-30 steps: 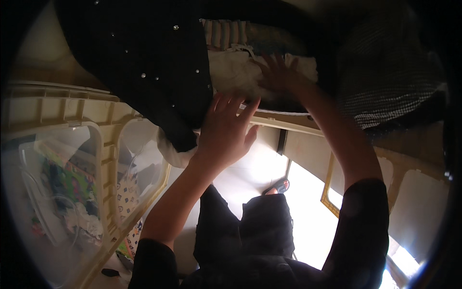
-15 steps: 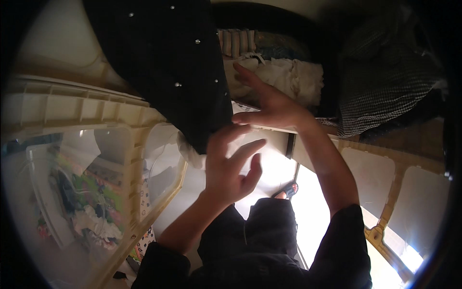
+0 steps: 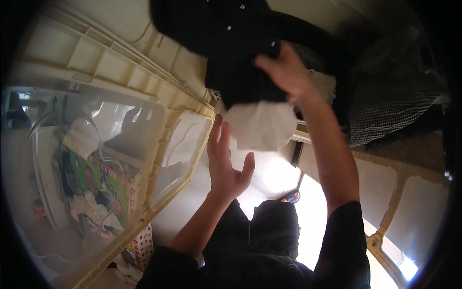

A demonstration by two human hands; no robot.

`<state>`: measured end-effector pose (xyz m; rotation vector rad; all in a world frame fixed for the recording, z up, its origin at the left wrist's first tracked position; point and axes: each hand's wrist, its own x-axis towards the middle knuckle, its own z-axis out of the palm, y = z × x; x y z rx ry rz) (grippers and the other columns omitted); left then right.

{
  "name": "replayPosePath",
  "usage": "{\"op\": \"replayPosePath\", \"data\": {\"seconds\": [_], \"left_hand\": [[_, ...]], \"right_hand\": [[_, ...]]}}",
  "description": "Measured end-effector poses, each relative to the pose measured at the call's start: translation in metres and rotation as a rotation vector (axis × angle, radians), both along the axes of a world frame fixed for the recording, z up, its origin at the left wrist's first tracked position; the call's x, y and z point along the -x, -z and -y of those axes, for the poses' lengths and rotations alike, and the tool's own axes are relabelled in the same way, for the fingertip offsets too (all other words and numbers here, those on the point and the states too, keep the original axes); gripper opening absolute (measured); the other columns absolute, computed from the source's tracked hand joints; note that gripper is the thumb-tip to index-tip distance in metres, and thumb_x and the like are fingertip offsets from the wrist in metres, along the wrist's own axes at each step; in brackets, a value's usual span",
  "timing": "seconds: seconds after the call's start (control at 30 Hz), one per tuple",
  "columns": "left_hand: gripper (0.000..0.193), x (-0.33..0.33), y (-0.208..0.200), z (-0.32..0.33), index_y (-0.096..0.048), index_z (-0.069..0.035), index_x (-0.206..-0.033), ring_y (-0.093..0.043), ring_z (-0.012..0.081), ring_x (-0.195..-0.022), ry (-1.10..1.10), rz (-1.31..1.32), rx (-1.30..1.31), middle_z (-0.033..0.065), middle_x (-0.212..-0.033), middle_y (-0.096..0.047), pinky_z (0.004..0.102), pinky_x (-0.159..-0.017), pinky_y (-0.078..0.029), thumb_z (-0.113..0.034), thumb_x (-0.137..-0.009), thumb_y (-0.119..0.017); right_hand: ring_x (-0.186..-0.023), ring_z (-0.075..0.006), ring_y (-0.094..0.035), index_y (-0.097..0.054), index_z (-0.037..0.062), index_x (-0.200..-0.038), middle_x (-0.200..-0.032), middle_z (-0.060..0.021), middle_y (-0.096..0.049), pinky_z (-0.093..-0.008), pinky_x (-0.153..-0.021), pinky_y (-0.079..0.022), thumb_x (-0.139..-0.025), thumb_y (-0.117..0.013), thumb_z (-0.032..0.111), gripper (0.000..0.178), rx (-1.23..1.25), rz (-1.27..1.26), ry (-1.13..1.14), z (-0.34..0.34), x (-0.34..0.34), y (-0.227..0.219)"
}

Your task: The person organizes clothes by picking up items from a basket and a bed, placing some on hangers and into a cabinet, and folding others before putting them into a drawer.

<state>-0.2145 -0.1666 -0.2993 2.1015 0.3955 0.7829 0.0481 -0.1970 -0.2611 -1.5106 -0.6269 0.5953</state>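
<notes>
A black garment [image 3: 240, 62] dotted with shiny studs hangs at the top centre. White fabric [image 3: 262, 125] shows below its lower edge; whether the two are one piece I cannot tell. My right hand [image 3: 288, 72] grips the garment's right side, thumb across the front and the other fingers partly hidden. My left hand [image 3: 226, 168] is open, palm up and fingers spread, just below and left of the white fabric, with nothing in it.
On the left stands an open cream plastic door with clear panels [image 3: 178, 149]. Behind it lies a colourful patterned box [image 3: 96, 178]. A checked cloth [image 3: 399, 106] sits at the right, near pale folded fabric [image 3: 322, 84]. Another cream-framed door [image 3: 385, 212] is at lower right.
My right hand has gone up and taken hold of the black garment, which has shifted right and upward. White fabric now shows below it. My left hand has turned palm up, fingers spread.
</notes>
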Motion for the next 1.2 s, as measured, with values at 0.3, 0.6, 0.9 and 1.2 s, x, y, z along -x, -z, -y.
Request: {"op": "replayPosePath", "data": {"seconds": [0.3,0.6,0.9,1.2], "left_hand": [[0.083,-0.021,0.013,-0.007,-0.029,-0.003,-0.163,-0.029,0.0457,-0.152,0.111,-0.182,-0.025,0.0288,-0.168,-0.023,0.0523,-0.122,-0.028,-0.012,-0.091,-0.070],[0.081,-0.046,0.027,-0.018,-0.034,-0.012,-0.163,-0.020,0.0445,-0.156,0.140,-0.330,-0.191,0.0271,-0.168,-0.020,0.0574,-0.123,-0.025,-0.018,-0.091,-0.070],[0.077,-0.048,0.029,-0.021,-0.043,-0.014,-0.159,-0.027,0.0467,-0.152,0.160,-0.307,-0.149,0.0279,-0.167,-0.020,0.0552,-0.121,-0.031,-0.016,-0.088,-0.073],[0.072,0.000,0.003,0.012,-0.048,-0.009,-0.156,-0.027,0.0467,-0.153,0.335,-0.403,-0.044,0.0321,-0.166,-0.017,0.0491,-0.117,-0.036,-0.016,-0.088,-0.074]], "right_hand": [[-0.110,-0.0418,-0.070,-0.070,0.0056,-0.124,-0.115,-0.0213,-0.074,-0.0471,-0.096,-0.055,-0.090,-0.073,0.032,0.043,0.358,0.658,0.247,-0.060,-0.095,0.061],[-0.152,-0.0454,-0.031,0.003,-0.0002,-0.165,-0.163,-0.0361,-0.025,-0.0415,-0.126,-0.029,-0.085,-0.078,0.020,0.115,0.072,0.632,0.154,-0.089,-0.034,0.092],[-0.151,-0.0449,-0.035,0.009,-0.0008,-0.164,-0.163,-0.0370,-0.025,-0.0399,-0.123,-0.035,-0.088,-0.069,0.011,0.110,0.310,0.307,-0.125,-0.067,0.003,0.069],[-0.155,-0.0419,-0.031,-0.001,0.0061,-0.167,-0.167,-0.0285,-0.026,-0.0429,-0.124,-0.032,-0.089,-0.067,0.009,0.103,0.231,0.217,0.135,0.012,0.077,0.057]]}}
